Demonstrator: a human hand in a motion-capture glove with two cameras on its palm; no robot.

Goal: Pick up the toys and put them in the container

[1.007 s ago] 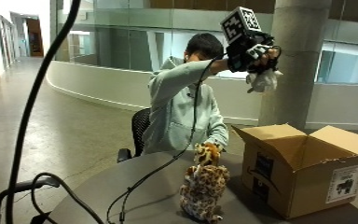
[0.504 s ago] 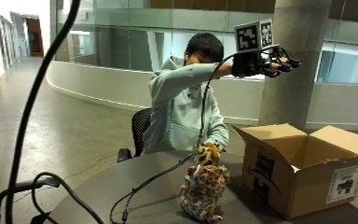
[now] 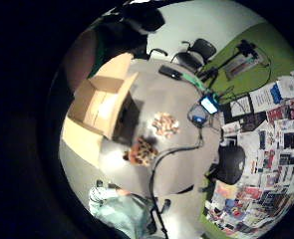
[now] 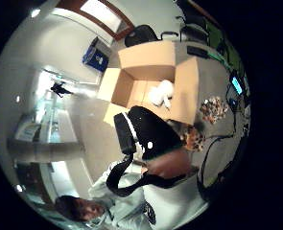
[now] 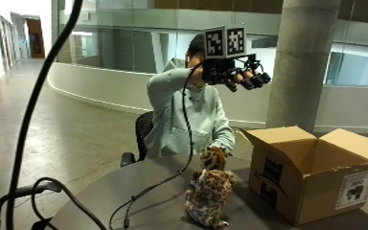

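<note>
- In the outside view, the gloved right hand [image 5: 241,76] is raised high in the upper middle of the frame, well above the table [image 5: 139,191]; its fingers are spread and relaxed, and nothing is held in them.
- The cardboard box [image 5: 311,182] is seen at the lower right of that view, flaps open, standing on the table.
- A white soft toy [image 4: 161,93] is shown in the thumb-side palm view lying inside the box, just above the frame's centre — one toy is judged to be already stowed.
- The spotted leopard toy [image 5: 208,194] is seen upright on the table at lower centre, just beside the box; whether it touches the box cannot be told.
- A further small, pale, mottled thing [image 3: 165,124] is seen on the table near the centre of the little-finger-side view, near the leopard; what it is cannot be made out.
- The step in hand is judged to lie between a drop and the next pick.
- For the next move, the empty hand would need to be brought down and away from the box to the leopard toy — the fingers closed around its body before it is lifted over the box's near wall.
</note>
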